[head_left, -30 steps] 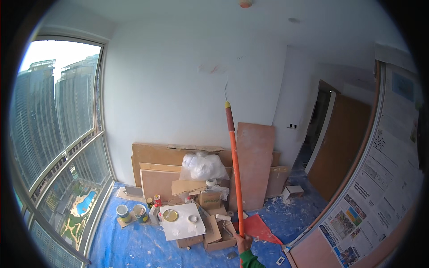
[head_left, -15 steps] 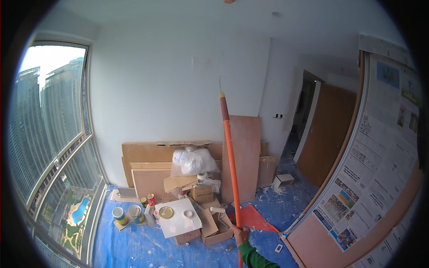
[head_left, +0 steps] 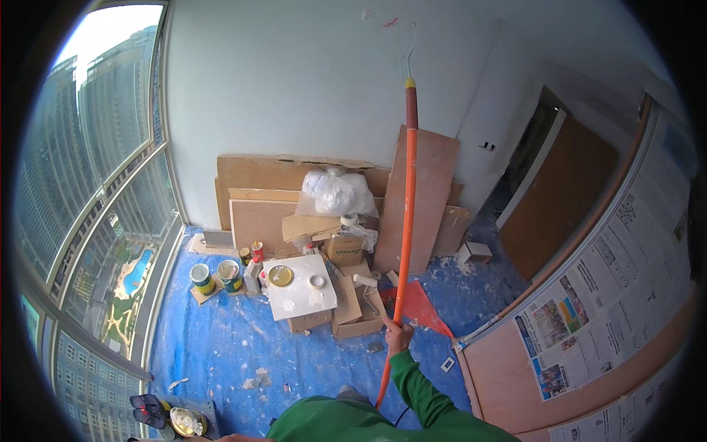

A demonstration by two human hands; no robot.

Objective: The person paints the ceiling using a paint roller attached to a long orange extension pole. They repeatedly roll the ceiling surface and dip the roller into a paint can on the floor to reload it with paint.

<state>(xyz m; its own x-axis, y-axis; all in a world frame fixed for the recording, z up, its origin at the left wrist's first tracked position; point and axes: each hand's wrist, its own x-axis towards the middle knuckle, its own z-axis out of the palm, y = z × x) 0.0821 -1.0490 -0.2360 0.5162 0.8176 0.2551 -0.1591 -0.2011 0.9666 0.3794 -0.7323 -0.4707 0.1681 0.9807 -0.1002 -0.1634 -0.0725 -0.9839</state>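
Observation:
A long orange pole (head_left: pixel 408 221) runs up from my waist toward the white wall. Its upper end is dark red with a yellow collar, and a thin bent wire (head_left: pixel 410 48) sticks out of the tip. My right hand (head_left: pixel 399 336) grips the pole low down, fingers wrapped around it, the green-sleeved arm coming from the lower right. Just a sliver of skin, seemingly my left hand (head_left: pixel 239 438), shows at the lower edge; its fingers are hidden. Whether the wire touches the wall I cannot tell.
Boards (head_left: pixel 417 199) and a bag of white material (head_left: pixel 335 193) lean by the wall. Before them stand a white panel (head_left: pixel 302 298) on a carton, an open cardboard box (head_left: pixel 358 317) and paint cans (head_left: pixel 230 276). Blue sheeting (head_left: pixel 213 346) covers the floor; a paper-covered panel (head_left: pixel 582 324) borders the right.
The view has tilted down, bringing my green-clad torso and more floor into sight. My right hand still holds the pole, which now stands higher and further right in the picture.

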